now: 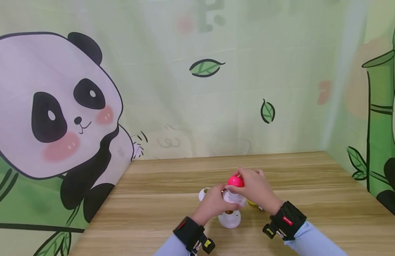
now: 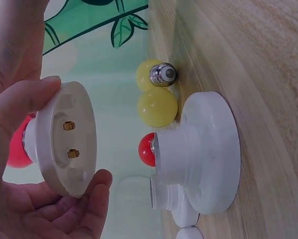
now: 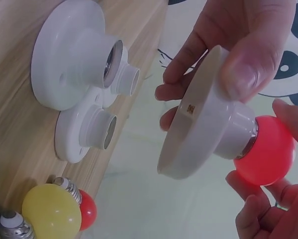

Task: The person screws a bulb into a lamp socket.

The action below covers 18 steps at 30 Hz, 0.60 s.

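Note:
My left hand [image 1: 213, 202] grips a white lamp holder [image 2: 74, 139] by its round base, raised above the table. Its hollow underside, with two brass contacts, shows in the left wrist view. A red light bulb [image 3: 268, 149] sits in the holder's socket, a bit of its metal screw base visible at the rim. With thumb and fingertips, my right hand [image 1: 256, 185] pinches the round part of that bulb. Directly below stands another white lamp holder [image 1: 229, 220], upright on the table, its socket facing up.
Two smaller-looking white lamp holders [image 3: 84, 132] stand together behind the near one. Yellow bulbs [image 2: 157, 107] and another red bulb [image 2: 147, 149] lie on the wooden table [image 1: 152, 213] to the right. A panda-printed cloth [image 1: 172, 117] hangs behind.

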Motion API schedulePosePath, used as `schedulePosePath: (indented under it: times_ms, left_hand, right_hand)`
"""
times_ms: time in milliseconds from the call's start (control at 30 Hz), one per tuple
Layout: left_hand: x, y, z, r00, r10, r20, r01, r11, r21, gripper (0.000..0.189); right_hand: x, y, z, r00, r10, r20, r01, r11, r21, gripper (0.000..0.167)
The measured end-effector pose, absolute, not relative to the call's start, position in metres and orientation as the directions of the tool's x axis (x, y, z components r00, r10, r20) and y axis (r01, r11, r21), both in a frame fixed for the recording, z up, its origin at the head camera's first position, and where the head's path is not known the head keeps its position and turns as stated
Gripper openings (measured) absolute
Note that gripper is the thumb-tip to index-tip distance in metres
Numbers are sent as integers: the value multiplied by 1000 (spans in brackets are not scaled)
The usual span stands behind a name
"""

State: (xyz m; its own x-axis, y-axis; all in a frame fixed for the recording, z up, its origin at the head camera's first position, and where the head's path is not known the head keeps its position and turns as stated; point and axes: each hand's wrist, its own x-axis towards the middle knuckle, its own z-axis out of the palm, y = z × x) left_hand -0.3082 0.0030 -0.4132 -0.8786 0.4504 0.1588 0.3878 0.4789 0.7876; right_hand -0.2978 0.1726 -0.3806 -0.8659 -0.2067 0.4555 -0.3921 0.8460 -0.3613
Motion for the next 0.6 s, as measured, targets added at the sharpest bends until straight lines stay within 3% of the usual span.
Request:
schedulePosePath:
  times_ms: [333, 600]
  left_hand:
    - [-308, 4, -414, -883, 441, 160, 381, 477, 792, 58]
    - [-307, 3, -416, -894, 424, 146, 359, 479, 801, 60]
  right_hand:
    - [-295, 167, -382, -859, -155, 488, -336, 889, -311, 43]
    - [-290, 170, -376, -861, -195, 469, -395, 837, -378, 44]
